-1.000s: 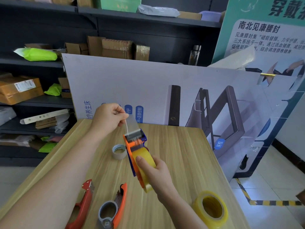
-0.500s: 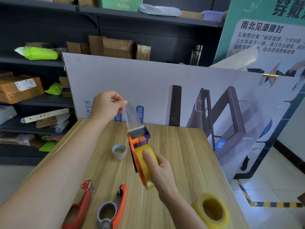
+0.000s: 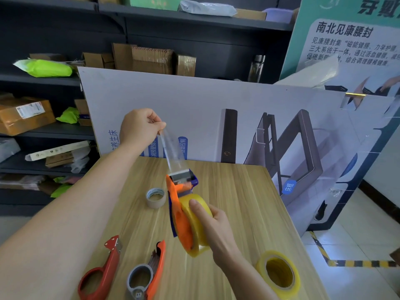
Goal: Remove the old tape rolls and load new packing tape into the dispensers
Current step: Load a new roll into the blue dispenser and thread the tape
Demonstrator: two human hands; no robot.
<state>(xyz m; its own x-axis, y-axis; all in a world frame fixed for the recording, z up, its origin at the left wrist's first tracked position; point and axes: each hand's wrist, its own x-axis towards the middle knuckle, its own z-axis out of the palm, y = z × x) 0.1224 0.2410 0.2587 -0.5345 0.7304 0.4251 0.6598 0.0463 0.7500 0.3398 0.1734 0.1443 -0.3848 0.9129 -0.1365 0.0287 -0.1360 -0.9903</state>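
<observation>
My right hand (image 3: 213, 224) grips an orange and blue tape dispenser (image 3: 179, 204) loaded with a yellow tape roll (image 3: 195, 226), held above the wooden table (image 3: 242, 204). My left hand (image 3: 139, 127) pinches the free end of the clear tape strip (image 3: 173, 154), stretched up from the dispenser's metal blade. On the table lie a nearly empty old roll (image 3: 155, 197), a red empty dispenser (image 3: 101, 271), an orange dispenser with a grey hub (image 3: 147, 273) and a full yellow roll (image 3: 279, 272).
A large printed board (image 3: 216, 118) leans against the table's far edge. Dark shelves (image 3: 43, 131) with cardboard boxes and green packets stand behind and to the left. A teal poster (image 3: 350, 40) rises at right, with tiled floor and hazard tape below.
My left hand has moved up and away from the dispenser, drawing out a longer strip of tape. The dispenser stays in my right hand.
</observation>
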